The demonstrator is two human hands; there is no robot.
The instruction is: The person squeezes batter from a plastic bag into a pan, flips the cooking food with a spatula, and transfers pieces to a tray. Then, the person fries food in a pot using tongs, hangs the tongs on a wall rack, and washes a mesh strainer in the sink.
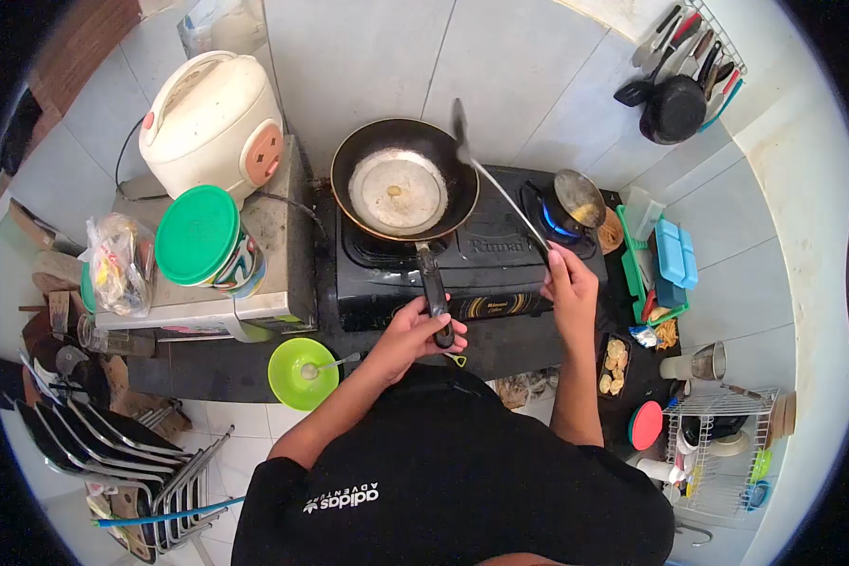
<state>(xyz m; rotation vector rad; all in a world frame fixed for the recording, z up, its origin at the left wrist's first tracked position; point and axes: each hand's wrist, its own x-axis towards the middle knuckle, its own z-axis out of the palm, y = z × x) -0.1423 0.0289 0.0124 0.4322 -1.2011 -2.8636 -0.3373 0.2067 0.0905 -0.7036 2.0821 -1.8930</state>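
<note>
My left hand (413,332) is wrapped round the black handle of a frying pan (457,193), which sits over the left burner of a black gas stove (500,247). A small pale yellowish blob (394,191) lies on the pan's worn silver bottom. In my right hand (570,288) is a long-handled metal spatula (489,177), its dark head raised just right of the pan's rim. Below and left of my left hand, a green bowl (289,389) with a spoon in it stands at the counter's edge.
A small pot (578,198) stands at the right burner, where a blue flame (558,224) burns. Left are a rice cooker (208,118) and a green-lidded tub (198,236). A tray of pale round pieces (615,366) and a green basket (630,274) stand right. Utensils hang on the wall.
</note>
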